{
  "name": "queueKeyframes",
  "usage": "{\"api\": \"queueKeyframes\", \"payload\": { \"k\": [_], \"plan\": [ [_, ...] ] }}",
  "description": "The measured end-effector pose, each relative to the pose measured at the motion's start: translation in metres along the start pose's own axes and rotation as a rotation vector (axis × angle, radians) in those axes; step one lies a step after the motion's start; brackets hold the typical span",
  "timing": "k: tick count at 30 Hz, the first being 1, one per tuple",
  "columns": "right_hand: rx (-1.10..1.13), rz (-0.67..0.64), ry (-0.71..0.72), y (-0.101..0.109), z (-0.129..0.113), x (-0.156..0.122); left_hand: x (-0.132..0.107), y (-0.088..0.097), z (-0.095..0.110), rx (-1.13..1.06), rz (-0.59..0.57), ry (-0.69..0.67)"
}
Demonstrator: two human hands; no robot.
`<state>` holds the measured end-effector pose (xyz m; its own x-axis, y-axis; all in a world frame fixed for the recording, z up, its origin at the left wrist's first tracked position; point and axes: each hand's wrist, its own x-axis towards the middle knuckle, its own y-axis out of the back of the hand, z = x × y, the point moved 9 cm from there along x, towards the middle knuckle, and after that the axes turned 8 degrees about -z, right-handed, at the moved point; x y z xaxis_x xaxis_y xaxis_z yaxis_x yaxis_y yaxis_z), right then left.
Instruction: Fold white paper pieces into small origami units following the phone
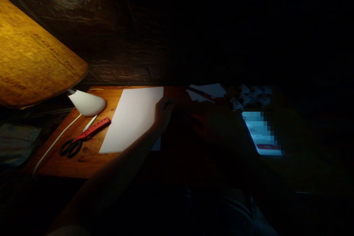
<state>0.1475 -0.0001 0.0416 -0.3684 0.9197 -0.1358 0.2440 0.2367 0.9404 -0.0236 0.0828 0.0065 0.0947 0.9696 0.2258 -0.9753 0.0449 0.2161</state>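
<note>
My left hand (163,112) rests at the right edge of a large white sheet of paper (132,118) on the wooden table (83,162). Its fingers are curled and press down on something dark that I cannot make out. My right hand (206,125) lies just to the right of it, deep in shadow, and its fingers do not show clearly. The space between and under the hands is too dark to read.
A lit lamp with a printed shade (33,55) and a white base (87,103) stands at the left, its cord running forward. Scissors (71,146) and a red ruler-like tool (95,127) lie beside the sheet. At the back are a pen on paper (207,91) and crumpled paper (253,96); a lit phone (262,134) is at the right.
</note>
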Motion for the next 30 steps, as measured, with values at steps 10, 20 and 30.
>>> {"api": "queueKeyframes", "payload": {
  "k": [10, 20, 30],
  "plan": [
    [-0.157, -0.059, -0.202, -0.05, -0.033, -0.024, 0.0, -0.004, 0.004, 0.001, -0.021, -0.007],
    [-0.194, -0.133, -0.184, -0.051, -0.039, -0.025, 0.002, -0.006, 0.003, -0.026, -0.031, -0.018],
    [-0.151, -0.114, -0.175, -0.045, -0.037, -0.024, 0.001, -0.006, 0.002, 0.015, -0.037, -0.001]
  ]
}}
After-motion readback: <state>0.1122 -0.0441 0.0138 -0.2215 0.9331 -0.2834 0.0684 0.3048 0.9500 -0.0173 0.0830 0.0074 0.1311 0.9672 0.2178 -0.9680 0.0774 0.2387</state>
